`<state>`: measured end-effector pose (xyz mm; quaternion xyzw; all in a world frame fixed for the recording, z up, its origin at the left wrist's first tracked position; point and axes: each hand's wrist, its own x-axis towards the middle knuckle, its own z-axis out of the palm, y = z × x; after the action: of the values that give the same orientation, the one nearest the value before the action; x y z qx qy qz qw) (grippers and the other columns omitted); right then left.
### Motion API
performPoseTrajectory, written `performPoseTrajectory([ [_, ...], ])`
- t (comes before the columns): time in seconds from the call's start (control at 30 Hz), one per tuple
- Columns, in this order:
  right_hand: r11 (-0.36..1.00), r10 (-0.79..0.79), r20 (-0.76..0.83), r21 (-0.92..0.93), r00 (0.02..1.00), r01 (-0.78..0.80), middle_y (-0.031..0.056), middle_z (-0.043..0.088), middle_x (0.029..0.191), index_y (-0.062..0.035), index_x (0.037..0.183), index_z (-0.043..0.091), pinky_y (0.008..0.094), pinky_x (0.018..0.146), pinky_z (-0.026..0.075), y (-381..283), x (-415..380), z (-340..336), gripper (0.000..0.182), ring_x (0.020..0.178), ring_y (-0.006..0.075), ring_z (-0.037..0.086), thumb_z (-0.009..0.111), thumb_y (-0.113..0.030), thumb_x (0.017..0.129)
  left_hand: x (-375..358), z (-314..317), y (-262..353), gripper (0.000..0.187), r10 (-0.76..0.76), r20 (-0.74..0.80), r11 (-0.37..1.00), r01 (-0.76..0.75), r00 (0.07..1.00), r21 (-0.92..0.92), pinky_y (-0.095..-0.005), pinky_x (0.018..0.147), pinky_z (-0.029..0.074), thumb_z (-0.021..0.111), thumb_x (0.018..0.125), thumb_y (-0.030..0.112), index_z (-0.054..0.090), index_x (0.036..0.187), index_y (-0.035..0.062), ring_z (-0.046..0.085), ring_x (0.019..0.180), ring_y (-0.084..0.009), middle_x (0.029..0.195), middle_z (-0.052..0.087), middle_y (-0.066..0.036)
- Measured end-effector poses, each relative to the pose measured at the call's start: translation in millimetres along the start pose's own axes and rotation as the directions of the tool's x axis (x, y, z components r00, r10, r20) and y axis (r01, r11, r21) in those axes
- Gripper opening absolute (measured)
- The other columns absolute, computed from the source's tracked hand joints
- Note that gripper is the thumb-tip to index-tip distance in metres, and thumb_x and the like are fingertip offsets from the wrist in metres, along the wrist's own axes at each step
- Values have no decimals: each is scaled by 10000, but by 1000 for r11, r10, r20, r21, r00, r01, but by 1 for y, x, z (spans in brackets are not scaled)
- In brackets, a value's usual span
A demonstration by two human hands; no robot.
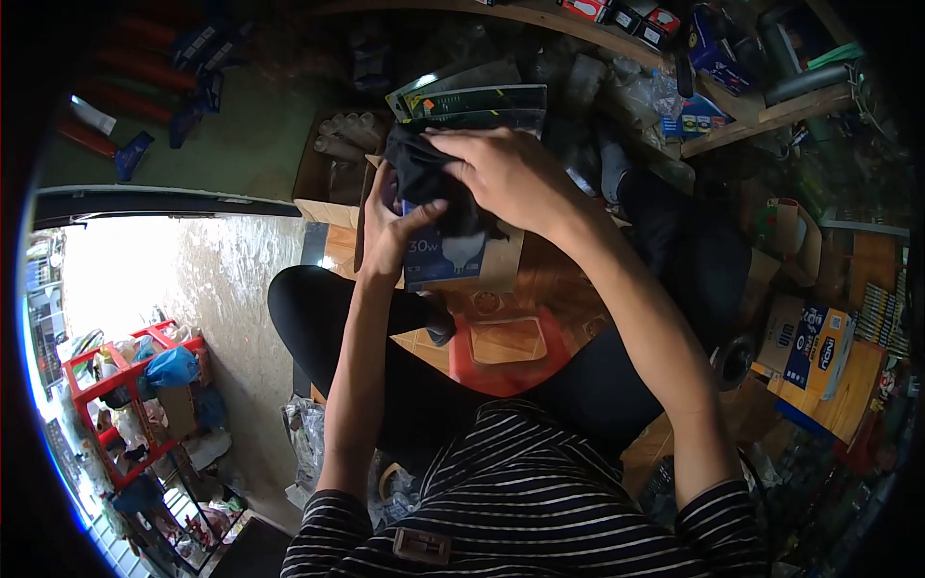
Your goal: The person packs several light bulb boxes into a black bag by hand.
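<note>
A blue box printed with "30w" and a bulb picture is held up in front of the person's lap. My left hand is closed round the left side of the box, its thumb across the printed face. A black cloth is bunched over the box's upper part. My right hand presses on the cloth from the right, its fingers bent into the folds. The cloth hides the top of the box and some fingertips.
Behind the hands stands an open cardboard box with pale tubes. A red plastic stool is on the tiled floor between the legs. A red rack with bags is at left, a wooden shelf at upper right, more boxes at right.
</note>
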<state>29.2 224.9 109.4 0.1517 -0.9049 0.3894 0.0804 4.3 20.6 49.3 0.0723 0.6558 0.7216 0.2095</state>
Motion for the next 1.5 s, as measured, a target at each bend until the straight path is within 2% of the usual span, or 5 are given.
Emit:
performPoseTrajectory([
  [0.47, 990, 140, -541, 54, 829, -132, 123, 625, 623, -86, 1106, 748, 343, 545, 462, -6, 1, -77, 254, 501, 194, 588, 575, -39, 927, 20, -64, -83, 500, -681, -264, 711, 530, 682, -463, -326, 602, 457, 737, 829, 516, 669, 1144, 135, 604, 700, -160, 935, 699, -65],
  [0.6, 955, 296, -490, 168, 820, -244, 98, 731, 894, -29, 1171, 732, 291, 586, 457, -26, 3, -93, 267, 619, 130, 586, 551, -47, 976, 24, -57, -96, 621, -754, -336, 656, 644, 564, -393, -553, 937, 420, 747, 785, 538, 640, 1214, 102, 619, 1012, -299, 1044, 676, -130],
  [0.83, 963, 269, -601, 149, 753, -225, 144, 752, 958, 25, 1126, 716, 302, 655, 501, -24, -4, -106, 244, 700, 173, 640, 541, -22, 963, 8, -44, -90, 861, -472, -270, 881, 433, 839, -192, -654, 963, 519, 840, 785, 436, 459, 1465, 71, 598, 1228, -405, 1254, 632, -221],
  [1.27, 968, 251, -612, 161, 750, -192, 149, 757, 970, 41, 1095, 718, 303, 738, 534, -24, -7, -111, 230, 818, 194, 701, 554, -16, 944, 36, -46, -131, 1049, -555, -315, 820, 441, 770, -365, -721, 885, 564, 788, 885, 268, 11, 1582, 164, 388, 1402, -543, 1577, 263, -265],
  [1.5, 999, -16, -599, -35, 800, -6, 104, 730, 828, -75, 1177, 729, 303, 652, 502, 12, -7, -86, 250, 686, 172, 671, 619, -60, 953, 32, -33, -100, 738, -446, -282, 887, 379, 849, -262, -549, 956, 562, 689, 956, 330, 310, 1546, 99, 550, 1278, -372, 1450, 465, -203],
])
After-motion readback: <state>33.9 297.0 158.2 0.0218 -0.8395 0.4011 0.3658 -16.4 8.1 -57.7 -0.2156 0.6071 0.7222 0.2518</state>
